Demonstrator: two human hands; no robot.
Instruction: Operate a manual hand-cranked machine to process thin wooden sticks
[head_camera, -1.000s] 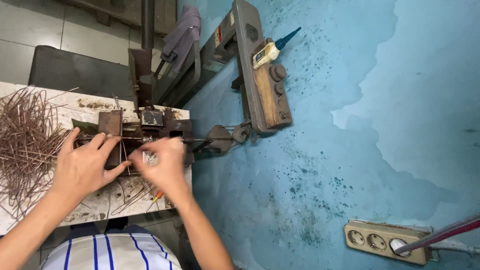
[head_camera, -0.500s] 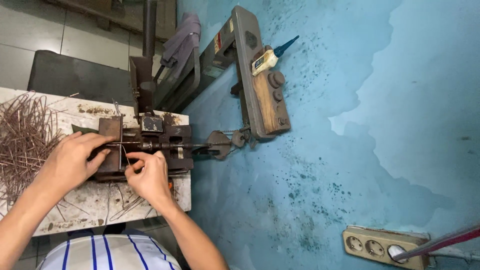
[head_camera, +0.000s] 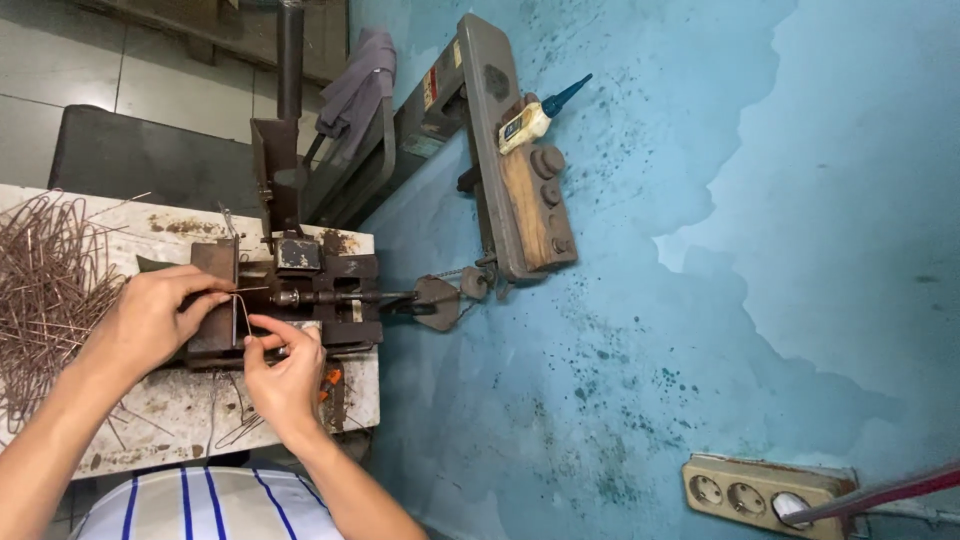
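Note:
Both my hands work at a small dark metal jig (head_camera: 330, 290) bolted on a worn white bench (head_camera: 190, 410). My left hand (head_camera: 150, 320) rests on the jig's left block and pinches one end of a thin bent wire (head_camera: 243, 312). My right hand (head_camera: 285, 365) sits just below the jig, its fingertips pinching the lower end of the same wire. The wire loops over a pin on the jig between the two hands.
A heap of bent brown wires (head_camera: 45, 290) lies at the bench's left end. A long lever arm (head_camera: 510, 150) with a wooden grip and a small glue bottle (head_camera: 535, 115) stands against the blue wall. A socket strip (head_camera: 765, 495) is at lower right.
My right hand has dropped from above the jig to below it, now pinching the wire's lower end. My left hand has stayed on the jig's left block.

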